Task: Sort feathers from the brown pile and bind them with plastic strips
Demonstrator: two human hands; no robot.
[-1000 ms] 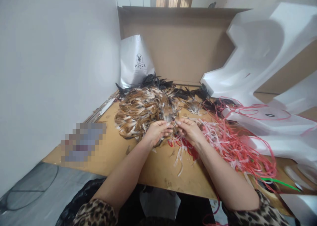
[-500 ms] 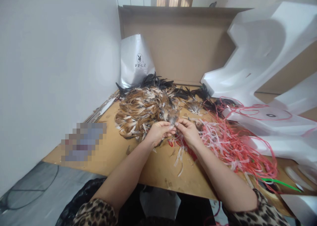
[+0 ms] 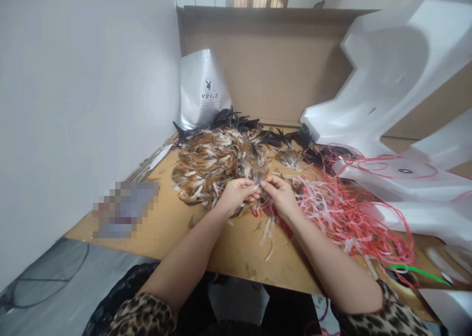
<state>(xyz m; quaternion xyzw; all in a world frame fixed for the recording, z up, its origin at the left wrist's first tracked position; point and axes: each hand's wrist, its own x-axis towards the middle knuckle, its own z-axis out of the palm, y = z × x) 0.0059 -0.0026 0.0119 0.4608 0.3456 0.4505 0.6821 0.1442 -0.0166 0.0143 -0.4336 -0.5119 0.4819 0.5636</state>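
Observation:
My left hand (image 3: 238,194) and my right hand (image 3: 279,193) meet above the table, with thumbs and fingertips pinched close together. Between them they hold a small greyish-brown feather (image 3: 259,173), its fluffy part pointing away from me. Just beyond and to the left lies a big heap of brown and white feathers (image 3: 206,164), with black feathers (image 3: 228,118) along its far side. Right of my right hand spreads a tangle of red and white plastic ribbon strips (image 3: 342,218). The exact grip at the fingertips is too small to make out.
A silver bag (image 3: 202,93) stands at the back left against a cardboard panel (image 3: 287,66). White foam pieces (image 3: 387,80) rise at the right. A green strip (image 3: 420,273) lies near the right end of the table (image 3: 173,228). A white wall (image 3: 84,90) borders the left side.
Both hands stay in almost the same place, still pinching the feather. The view has shifted very slightly; nothing else has visibly moved.

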